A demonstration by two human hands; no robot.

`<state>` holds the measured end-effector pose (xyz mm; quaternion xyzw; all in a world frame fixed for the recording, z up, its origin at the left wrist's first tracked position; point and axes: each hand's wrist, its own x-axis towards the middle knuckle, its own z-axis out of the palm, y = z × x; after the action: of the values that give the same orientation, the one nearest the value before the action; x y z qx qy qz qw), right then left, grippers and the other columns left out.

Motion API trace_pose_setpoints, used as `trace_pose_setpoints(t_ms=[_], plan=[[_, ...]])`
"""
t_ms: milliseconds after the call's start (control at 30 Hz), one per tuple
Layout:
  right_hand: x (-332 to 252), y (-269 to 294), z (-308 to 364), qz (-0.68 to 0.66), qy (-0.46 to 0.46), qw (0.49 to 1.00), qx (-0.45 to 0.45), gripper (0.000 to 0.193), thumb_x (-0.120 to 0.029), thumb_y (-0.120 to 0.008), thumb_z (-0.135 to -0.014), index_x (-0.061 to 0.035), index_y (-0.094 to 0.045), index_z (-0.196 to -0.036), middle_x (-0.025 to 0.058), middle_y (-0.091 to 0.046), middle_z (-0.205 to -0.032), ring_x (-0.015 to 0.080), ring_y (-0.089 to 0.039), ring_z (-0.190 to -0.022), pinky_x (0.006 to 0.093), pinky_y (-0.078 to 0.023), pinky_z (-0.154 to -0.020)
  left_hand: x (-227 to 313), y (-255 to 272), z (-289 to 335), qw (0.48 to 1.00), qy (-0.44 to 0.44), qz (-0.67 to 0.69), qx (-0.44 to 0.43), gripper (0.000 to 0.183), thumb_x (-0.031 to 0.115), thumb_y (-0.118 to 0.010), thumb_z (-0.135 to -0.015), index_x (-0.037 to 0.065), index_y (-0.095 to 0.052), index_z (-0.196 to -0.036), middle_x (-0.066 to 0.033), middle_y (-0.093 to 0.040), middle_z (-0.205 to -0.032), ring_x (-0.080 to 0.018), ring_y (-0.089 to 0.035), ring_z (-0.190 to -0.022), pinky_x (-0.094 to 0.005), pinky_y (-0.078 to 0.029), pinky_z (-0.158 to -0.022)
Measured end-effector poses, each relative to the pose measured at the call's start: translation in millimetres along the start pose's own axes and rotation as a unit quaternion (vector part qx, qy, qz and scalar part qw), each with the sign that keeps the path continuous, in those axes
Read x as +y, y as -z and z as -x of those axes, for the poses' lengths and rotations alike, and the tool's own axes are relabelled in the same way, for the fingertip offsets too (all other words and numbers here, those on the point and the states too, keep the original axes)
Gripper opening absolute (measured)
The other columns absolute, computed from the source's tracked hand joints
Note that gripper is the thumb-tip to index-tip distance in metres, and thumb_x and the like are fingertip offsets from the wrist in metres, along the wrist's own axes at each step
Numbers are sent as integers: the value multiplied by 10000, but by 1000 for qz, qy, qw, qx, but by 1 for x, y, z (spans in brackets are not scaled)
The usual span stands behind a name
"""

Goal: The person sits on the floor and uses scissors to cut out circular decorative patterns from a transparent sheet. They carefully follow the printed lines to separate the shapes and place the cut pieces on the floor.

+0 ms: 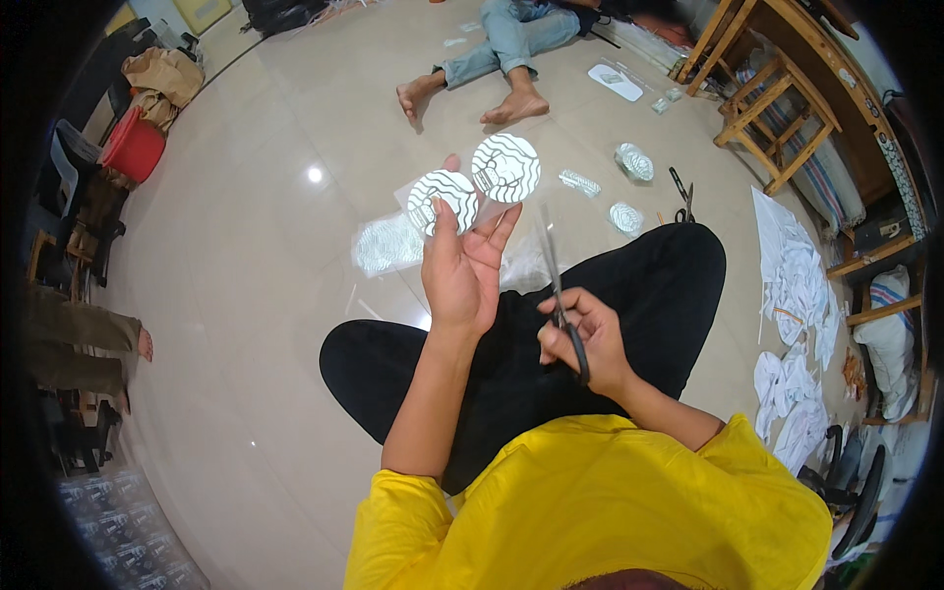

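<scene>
The left hand (pixel 464 270) has its grip on two patterned discs (pixel 506 168), raised above the floor (pixel 265 285) — perhaps on clear film (pixel 402 195), hard to tell here — while the right hand (pixel 592 339) grips black-handled scissors (pixel 560 311) over the lap (pixel 501 383).

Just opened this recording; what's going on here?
A person in a yellow shirt sits on the shiny beige floor. The left hand holds up two round white discs with grey wavy lines. The right hand holds black-handled metal scissors, not visibly cutting anything. A second pair of dark-handled scissors lies beyond the right knee.
</scene>
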<state>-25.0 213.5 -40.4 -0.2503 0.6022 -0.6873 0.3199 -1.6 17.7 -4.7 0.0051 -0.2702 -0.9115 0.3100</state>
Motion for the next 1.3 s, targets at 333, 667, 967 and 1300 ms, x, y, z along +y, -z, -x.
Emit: trace_pose_setpoints(t_ms=[333, 667, 967, 1300], plan=[[-17, -15, -13, 19, -28, 998, -52, 301, -36, -768, -936, 9, -598, -1181, 21, -671, -800, 54, -606, -628, 207, -486, -608, 6, -16, 10, 999, 32, -10, -18, 538, 326, -278, -1169, 72, -248, -1641, -187, -435, -1599, -346, -492, -1448, -513, -421, -1206], [-25, -15, -17, -1, -36, 999, -37, 306, -81, -825, -916, -17, -624, -1137, 8, -684, -730, 35, -588, -589, 196, -435, -567, 1, -20, 16, 999, 23, -11, -26, 545, 318, -276, -1168, 57, -232, -1644, -193, -434, -1594, -347, -501, -1440, -515, -431, -1197], [-27, -15, -17, 16, -43, 999, -26, 276, -82, -820, -920, -14, -641, -1118, 0, -675, -696, 26, -571, -565, 185, -409, -545, 0, -21, 17, 999, 20, -6, -29, 559, 338, -289, -1167, 55, -231, -1645, -193, -448, -1581, -346, -524, -1418, -517, -436, -1192], [-30, -12, -19, 15, -31, 999, -24, 288, -104, -828, -918, -21, -643, -1123, 6, -700, -724, 24, -595, -592, 183, -424, -561, 0, -27, 20, 999, 31, -28, -20, 549, 337, -281, -1167, 52, -249, -1636, -212, -455, -1571, -349, -540, -1405, -515, -450, -1187]])
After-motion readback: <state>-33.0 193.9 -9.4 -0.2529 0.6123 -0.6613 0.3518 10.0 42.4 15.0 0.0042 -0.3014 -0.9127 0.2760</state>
